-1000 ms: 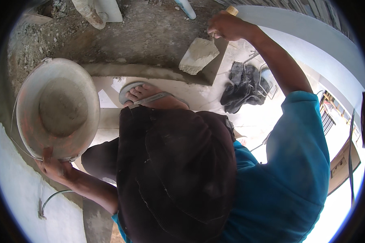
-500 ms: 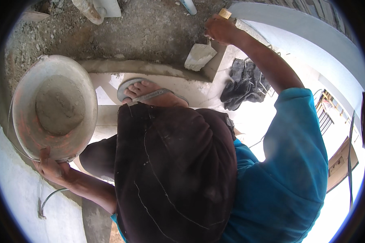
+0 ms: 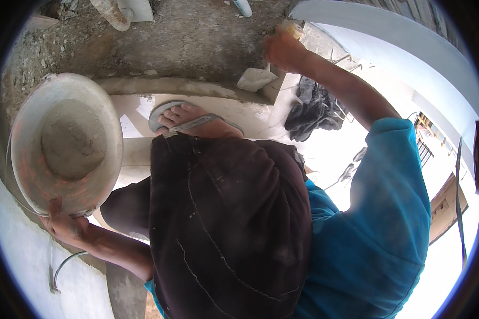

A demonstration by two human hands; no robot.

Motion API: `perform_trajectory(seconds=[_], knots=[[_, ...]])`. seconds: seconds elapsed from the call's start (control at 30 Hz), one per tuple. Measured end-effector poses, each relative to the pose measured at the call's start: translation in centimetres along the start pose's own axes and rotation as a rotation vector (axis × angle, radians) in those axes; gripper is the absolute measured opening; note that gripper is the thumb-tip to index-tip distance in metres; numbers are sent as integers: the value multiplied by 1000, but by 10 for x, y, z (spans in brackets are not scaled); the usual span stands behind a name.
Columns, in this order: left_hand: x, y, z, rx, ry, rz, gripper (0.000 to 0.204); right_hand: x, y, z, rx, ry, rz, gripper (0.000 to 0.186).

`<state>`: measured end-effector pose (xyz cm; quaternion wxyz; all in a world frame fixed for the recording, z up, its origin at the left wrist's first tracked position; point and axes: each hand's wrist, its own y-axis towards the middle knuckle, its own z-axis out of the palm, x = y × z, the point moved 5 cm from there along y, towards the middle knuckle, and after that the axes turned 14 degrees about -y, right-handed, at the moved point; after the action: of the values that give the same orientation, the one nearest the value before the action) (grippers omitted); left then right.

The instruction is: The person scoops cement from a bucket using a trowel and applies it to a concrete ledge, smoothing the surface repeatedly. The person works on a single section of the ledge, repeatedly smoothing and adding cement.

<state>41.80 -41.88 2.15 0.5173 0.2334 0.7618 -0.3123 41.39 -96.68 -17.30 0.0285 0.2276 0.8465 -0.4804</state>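
A round bucket [image 3: 29, 181] with mortar [image 3: 73, 139] at its bottom stands on my left, its mouth tilted toward me. Around its near rim my left hand [image 3: 64, 220] is closed, thumb on the inside. Far off on the right, my right hand [image 3: 285, 50] grips a trowel [image 3: 256, 78] by its wooden handle. The grey blade points back toward me, low over the corner of the ledge [image 3: 178, 89]. My right fingers are slightly blurred, and part of the handle lies hidden in them.
My sandalled foot [image 3: 189, 119] is below the ledge. Dark crumpled cloth [image 3: 314, 114] lies on the right, by thin bent metal rods [image 3: 351, 64]. Rough soil and rubble [image 3: 143, 48] spread beyond the ledge, with a pale pipe end [image 3: 243, 7]. A white wall [image 3: 21, 250] stands at left.
My right hand has come slightly nearer, and the trowel blade has turned to a flatter angle. My left hand keeps its hold on the bucket; the whole view has shifted a little.
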Motion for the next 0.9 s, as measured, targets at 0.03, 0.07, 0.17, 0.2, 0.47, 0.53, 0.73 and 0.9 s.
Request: perform_trajectory(seconds=[0.03, 0.07, 0.17, 0.2, 0.47, 0.53, 0.73, 0.9], knots=[[0, 0, 0, 0, 1, -2, 72, 2, -5, -4, -77, -10, 1, 14], [0, -1, 0, 0, 1, -4, 72, 5, -11, -7, -153, -20, 3, 12], [1, -2, 2, 11, 5, -12, 72, 10, -24, -16, -232, -1, 18, 11], [0, -3, 2, 15, 8, -15, 71, 11, -28, -21, -234, 15, 24, 11], [1, -4, 1, -3, 8, -26, 71, 15, -64, -43, -212, -30, 28, 11], [0, -4, 0, -3, 12, -21, 72, 17, -71, -51, -230, -46, 42, 10], [0, -2, -4, -17, -2, -3, 69, 19, -83, -67, -200, -29, 51, 10], [4, -1, -2, -15, -16, -7, 69, 19, -104, -80, -191, -52, 80, 12]])
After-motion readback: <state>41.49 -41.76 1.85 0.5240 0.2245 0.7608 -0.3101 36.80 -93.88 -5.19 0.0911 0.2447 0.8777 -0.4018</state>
